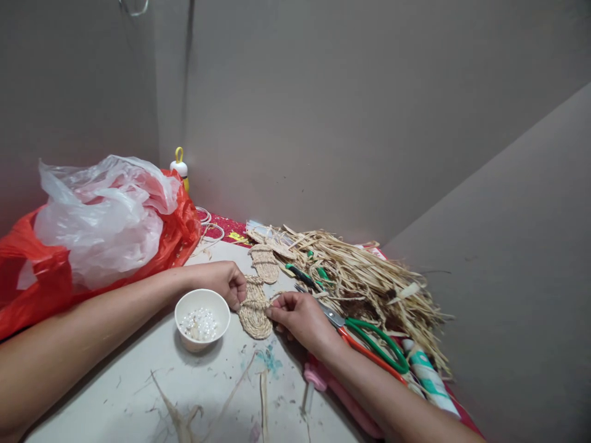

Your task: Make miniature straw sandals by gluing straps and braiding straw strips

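Note:
A small woven straw slipper point(257, 323) lies on the white table, its strap running across the middle. My left hand point(229, 284) is closed at its left edge, fingertips pressed on the weave. At the opposite edge my right hand point(300, 317) pinches the side of the slipper near the strap, where a thin straw strand shows; part of the grip is hidden. Just beyond sits a second straw slipper point(265, 266). A white bowl point(184, 301) of small pearly beads point(201, 324) stands beside my left wrist.
Scissors point(378, 344) with green and orange handles lie under my right forearm, near a pink tool point(316, 376) with a pale nozzle. Dry straw point(369, 283) is heaped at the right. Red point(41, 301) and white point(111, 227) plastic bags fill the left. Grey walls point(295, 123) enclose the table.

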Action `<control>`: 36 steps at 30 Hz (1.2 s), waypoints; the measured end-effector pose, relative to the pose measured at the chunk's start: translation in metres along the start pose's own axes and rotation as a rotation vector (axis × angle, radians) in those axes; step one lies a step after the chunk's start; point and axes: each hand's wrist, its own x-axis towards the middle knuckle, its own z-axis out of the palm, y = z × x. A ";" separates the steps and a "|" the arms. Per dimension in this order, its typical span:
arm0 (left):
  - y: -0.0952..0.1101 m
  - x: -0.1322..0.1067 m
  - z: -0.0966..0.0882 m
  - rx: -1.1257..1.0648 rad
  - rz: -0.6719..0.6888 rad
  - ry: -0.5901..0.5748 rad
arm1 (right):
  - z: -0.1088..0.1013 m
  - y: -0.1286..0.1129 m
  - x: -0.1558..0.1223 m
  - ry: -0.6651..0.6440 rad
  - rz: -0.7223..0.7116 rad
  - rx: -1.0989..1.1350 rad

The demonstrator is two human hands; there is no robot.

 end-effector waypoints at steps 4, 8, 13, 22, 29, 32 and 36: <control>-0.001 0.001 0.001 -0.015 0.004 -0.005 | 0.000 0.002 -0.001 -0.015 0.036 0.064; 0.000 0.000 -0.001 -0.022 0.028 -0.030 | -0.002 -0.001 -0.004 -0.014 0.063 0.027; -0.002 -0.002 -0.006 0.172 -0.002 0.012 | -0.002 -0.005 -0.002 -0.011 0.076 -0.040; -0.011 0.004 -0.004 0.205 0.037 -0.009 | -0.003 -0.004 0.003 -0.007 0.053 -0.160; -0.010 0.006 -0.003 0.190 0.084 -0.009 | 0.000 -0.006 0.002 0.001 0.056 -0.140; -0.010 0.006 -0.004 0.210 0.097 -0.003 | 0.002 -0.006 0.001 -0.002 0.059 -0.127; -0.007 0.003 -0.005 0.279 0.120 -0.015 | 0.004 -0.005 0.002 0.005 0.039 -0.141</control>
